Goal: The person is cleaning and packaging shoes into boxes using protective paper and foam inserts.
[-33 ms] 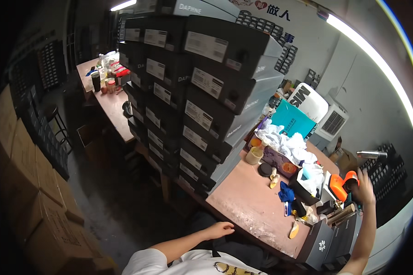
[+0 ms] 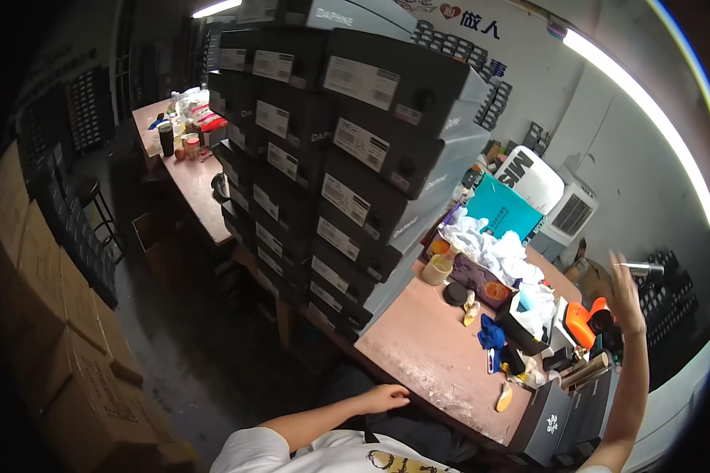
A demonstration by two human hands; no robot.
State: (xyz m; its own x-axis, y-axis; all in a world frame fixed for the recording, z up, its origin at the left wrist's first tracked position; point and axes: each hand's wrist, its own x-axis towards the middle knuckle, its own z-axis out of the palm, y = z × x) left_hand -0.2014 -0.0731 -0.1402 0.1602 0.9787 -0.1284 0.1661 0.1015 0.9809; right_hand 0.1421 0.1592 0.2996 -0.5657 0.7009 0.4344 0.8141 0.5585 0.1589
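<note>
My right hand (image 2: 626, 299) is raised at the far right of the table, fingers stretched upward. Its fingers overlap the near end of a shiny silver cylinder (image 2: 645, 269); contact between them I cannot tell. Just left of the wrist sits an orange tape dispenser (image 2: 580, 323) with a dark round part (image 2: 602, 320). My left hand (image 2: 383, 399) hangs low by the table's front edge, its fingers loosely curled with nothing visible in them. Dark shoe boxes (image 2: 546, 422) stand below my right forearm.
A tall stack of dark shoe boxes (image 2: 363, 146) rises on the table (image 2: 426, 355). Crumpled white paper (image 2: 489, 244), a jar (image 2: 438, 270), a blue cloth (image 2: 491, 333) and a teal box (image 2: 503, 206) crowd its right side. Brown cartons (image 2: 95, 378) line the left.
My right hand has risen from beside the orange tape dispenser to the silver cylinder, its fingers now straighter. My left hand has shifted slightly right and down.
</note>
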